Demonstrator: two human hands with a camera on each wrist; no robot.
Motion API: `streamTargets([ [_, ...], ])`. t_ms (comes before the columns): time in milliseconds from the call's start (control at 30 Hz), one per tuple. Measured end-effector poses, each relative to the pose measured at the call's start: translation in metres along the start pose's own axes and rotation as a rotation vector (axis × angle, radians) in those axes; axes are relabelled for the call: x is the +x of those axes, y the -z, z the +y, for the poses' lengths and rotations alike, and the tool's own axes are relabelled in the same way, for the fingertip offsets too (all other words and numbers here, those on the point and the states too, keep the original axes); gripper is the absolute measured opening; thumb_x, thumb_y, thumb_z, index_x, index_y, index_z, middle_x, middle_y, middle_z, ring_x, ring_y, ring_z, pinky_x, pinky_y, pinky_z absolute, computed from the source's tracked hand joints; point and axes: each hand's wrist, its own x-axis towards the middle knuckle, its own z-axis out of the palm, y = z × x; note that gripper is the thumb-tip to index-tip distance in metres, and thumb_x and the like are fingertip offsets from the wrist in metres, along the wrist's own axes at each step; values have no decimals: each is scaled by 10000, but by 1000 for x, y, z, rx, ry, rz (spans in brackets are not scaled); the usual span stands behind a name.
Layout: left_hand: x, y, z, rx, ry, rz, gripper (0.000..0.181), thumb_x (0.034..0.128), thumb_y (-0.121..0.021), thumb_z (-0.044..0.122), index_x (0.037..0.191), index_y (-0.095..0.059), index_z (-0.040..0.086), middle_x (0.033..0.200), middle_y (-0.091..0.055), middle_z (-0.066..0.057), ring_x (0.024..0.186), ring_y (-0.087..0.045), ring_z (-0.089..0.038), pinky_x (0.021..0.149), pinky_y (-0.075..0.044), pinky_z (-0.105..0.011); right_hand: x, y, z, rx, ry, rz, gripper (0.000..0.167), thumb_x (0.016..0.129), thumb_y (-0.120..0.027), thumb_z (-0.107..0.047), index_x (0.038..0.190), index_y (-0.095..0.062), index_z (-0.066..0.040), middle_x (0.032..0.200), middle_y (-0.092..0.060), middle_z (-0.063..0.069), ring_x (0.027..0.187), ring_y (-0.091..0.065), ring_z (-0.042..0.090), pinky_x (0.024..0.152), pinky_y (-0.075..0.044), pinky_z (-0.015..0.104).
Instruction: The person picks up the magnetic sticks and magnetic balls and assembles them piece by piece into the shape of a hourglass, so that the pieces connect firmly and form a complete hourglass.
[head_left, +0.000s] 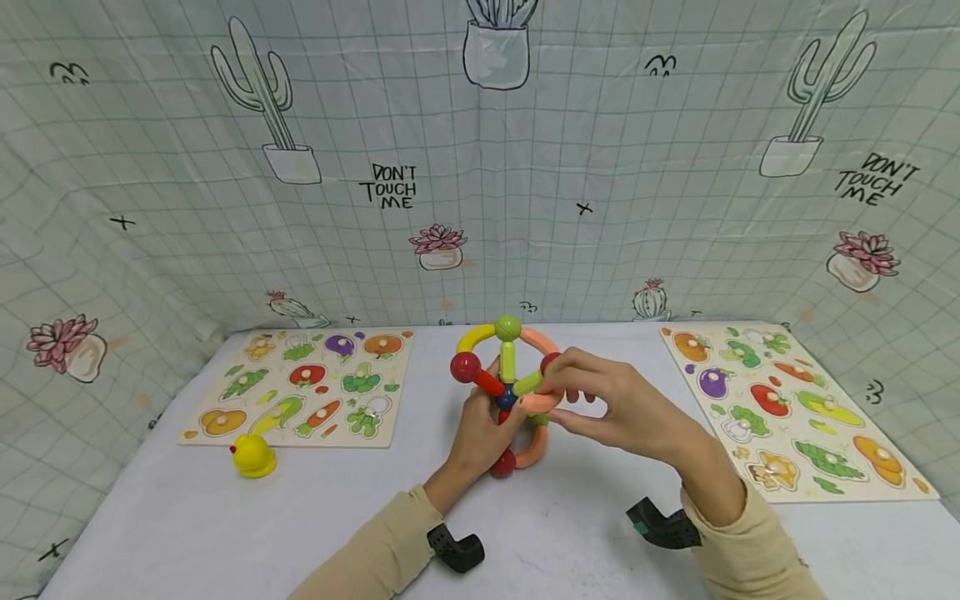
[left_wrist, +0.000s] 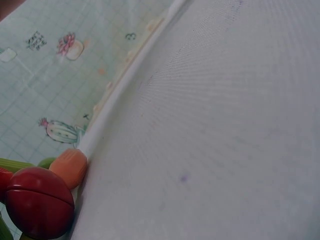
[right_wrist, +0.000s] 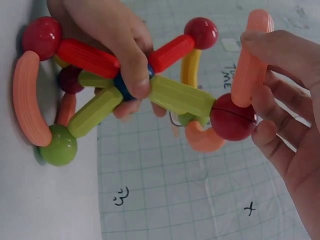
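A structure of balls and ribbed sticks, a magnetic construction toy, stands on the table around a central blue ball (head_left: 507, 398). My left hand (head_left: 480, 429) grips it at that hub, the thumb across the blue ball. Between thumb and fingers, my right hand (head_left: 626, 400) pinches a salmon stick (right_wrist: 252, 62). One end of that stick touches a red ball (right_wrist: 233, 118) at the tip of a lime stick (right_wrist: 182, 96); other right fingertips lie close to this ball. In the left wrist view only part of the toy shows, including a dark red ball (left_wrist: 40, 204).
A yellow rubber duck (head_left: 253, 456) sits at the left, before a vegetable puzzle board (head_left: 288, 400). Another vegetable puzzle board (head_left: 802, 408) lies at the right. Behind the table hangs a cactus-printed cloth (head_left: 480, 167).
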Motion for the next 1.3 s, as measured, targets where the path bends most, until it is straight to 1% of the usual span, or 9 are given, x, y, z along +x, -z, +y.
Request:
streamTargets([
  [167, 0, 0, -2, 14, -32, -5, 681, 899, -621, 182, 1481, -274, 118, 1177, -587, -110, 1056, -543, -170, 992, -438, -411, 2, -4, -2, -26, -4, 22, 288, 803, -742, -110, 1059, -660, -211, 1062, -580, -84, 811, -513, -11, 640, -432, 124],
  [267, 1, 0, -2, 47, -65, 4, 722, 906, -618, 217, 1502, -220, 136, 1129, -604, -80, 1036, -546, -148, 976, -452, -387, 4, -8, -3, -53, -5, 52, 227, 838, -717, -188, 1061, -671, -189, 1069, -590, -71, 842, -540, 18, 690, -440, 116],
  [367, 2, -1, -4, 75, -114, 20, 753, 908, -615, 211, 1515, -174, 147, 1033, -619, -75, 962, -549, -126, 889, -477, -314, 7, -14, -4, -119, 10, 100, 215, 861, -687, -270, 1051, -685, -169, 1049, -594, -63, 858, -553, 41, 733, -428, 106],
  [500, 2, -2, -6, 99, -167, 39, 771, 910, -620, 230, 1519, -155, 150, 976, -640, -58, 926, -563, -117, 842, -480, -275, 11, -20, -6, -201, 26, 150, 250, 800, -753, -207, 1037, -697, -152, 1029, -594, -52, 885, -547, 58, 761, -414, 105],
  [567, 2, -3, -7, 116, -170, 51, 767, 913, -616, 268, 1518, -159, 155, 1023, -659, -49, 986, -575, -124, 910, -470, -321, 13, -22, -7, -219, 21, 160, 288, 758, -783, -146, 1034, -699, -145, 1030, -599, -45, 897, -544, 68, 765, -412, 113],
  [700, 0, -4, -6, 168, -164, 77, 755, 922, -593, 314, 1519, -157, 161, 1079, -658, -46, 1013, -550, -167, 935, -409, -413, 15, -26, -10, -255, 1, 175, 306, 738, -793, -120, 1030, -702, -137, 1024, -602, -38, 885, -529, 79, 744, -408, 144],
  [900, -3, -7, -2, 161, -110, 84, 754, 903, -575, 175, 1520, -142, 142, 1337, -547, -92, 1106, -511, -235, 977, -357, -496, 19, -31, -15, -309, -45, 191, 301, 762, -778, -148, 1054, -706, -156, 1004, -602, -44, 855, -518, 90, 732, -372, 268],
  [1133, -4, -9, -1, 139, -127, 97, 747, 924, -587, 166, 1520, -137, 137, 1477, -396, -97, 1310, -429, -260, 1062, -372, -469, 23, -34, -19, -379, -49, 185, 237, 831, -716, -297, 1039, -713, -184, 983, -602, -63, 836, -531, 100, 694, -297, 277],
  [1300, -5, -11, -1, 139, -126, 103, 746, 925, -598, 190, 1514, -147, 114, 1489, -380, -93, 1340, -413, -250, 1064, -375, -445, 24, -36, -22, -422, -46, 181, 259, 775, -771, -244, 1019, -719, -175, 958, -606, -56, 788, -500, 110, 684, -291, 275],
])
